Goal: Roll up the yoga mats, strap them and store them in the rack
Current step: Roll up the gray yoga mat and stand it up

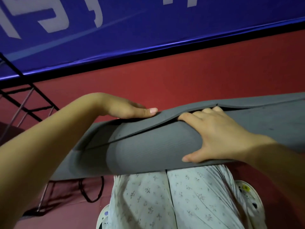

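A grey foam yoga mat (148,146), loosely rolled into a thick tube, lies across the middle of the view, running from about eight o'clock up toward three o'clock. It is held above the person's legs, which wear pale trousers with a small floral print (173,195); whether the roll rests on them cannot be told. The outer flap of the grey foam yoga mat gapes away from the roll along its upper edge, leaving a dark slit.

The left hand (128,108) reaches in from nine o'clock and lies over the far top edge of the mat, fingers curled down behind it and hidden, the thumb stretched flat along the flap. The right hand (212,134) comes in from four o'clock and grips the roll: its fingertips are tucked into the slit under the loose flap, while the thumb is spread wide and presses on the near side of the tube.

Under everything lies a dark red padded floor (181,76). Along the top, from ten to two o'clock, runs a blue panel with large white lettering (115,30), cut off and unreadable. At nine o'clock stands part of a black metal rack with thin rods (24,100). A dark cord (92,194) loops on the floor near seven o'clock. Light patterned shoes (249,200) show at five and six o'clock.
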`<state>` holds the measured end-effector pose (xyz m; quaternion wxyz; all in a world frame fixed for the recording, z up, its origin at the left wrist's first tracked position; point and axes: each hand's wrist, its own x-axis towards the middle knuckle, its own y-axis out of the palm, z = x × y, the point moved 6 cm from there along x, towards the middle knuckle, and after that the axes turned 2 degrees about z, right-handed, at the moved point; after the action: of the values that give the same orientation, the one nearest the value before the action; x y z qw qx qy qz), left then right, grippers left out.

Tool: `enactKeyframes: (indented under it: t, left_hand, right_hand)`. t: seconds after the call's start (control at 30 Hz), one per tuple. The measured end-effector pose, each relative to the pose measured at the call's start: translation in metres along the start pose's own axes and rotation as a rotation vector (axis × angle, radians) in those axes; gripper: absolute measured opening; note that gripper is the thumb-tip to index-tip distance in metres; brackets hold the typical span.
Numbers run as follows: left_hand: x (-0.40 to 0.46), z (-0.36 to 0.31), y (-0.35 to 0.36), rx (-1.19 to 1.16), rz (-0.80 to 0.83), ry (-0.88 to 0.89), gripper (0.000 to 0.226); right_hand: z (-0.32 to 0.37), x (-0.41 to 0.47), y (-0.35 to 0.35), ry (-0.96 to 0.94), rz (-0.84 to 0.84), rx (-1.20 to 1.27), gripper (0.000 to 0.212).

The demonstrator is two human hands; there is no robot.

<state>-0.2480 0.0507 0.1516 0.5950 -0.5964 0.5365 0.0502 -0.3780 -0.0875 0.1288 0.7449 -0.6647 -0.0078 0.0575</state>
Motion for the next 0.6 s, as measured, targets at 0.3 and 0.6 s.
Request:
enactKeyframes:
  t: [0.3, 0.6]
  left_hand:
    - [-0.054, 0.017, 0.020, 0.358, -0.425, 0.144, 0.100]
    - [-0.061, 0.005, 0.080, 0.719, -0.872, 0.151, 0.114]
  right_hand:
    - [-0.010, 0.010, -0.007, -0.044, 0.008, 0.032, 0.093]
    - [-0.021, 0.052, -0.014, -0.017, 0.061, 0.325, 0.068]
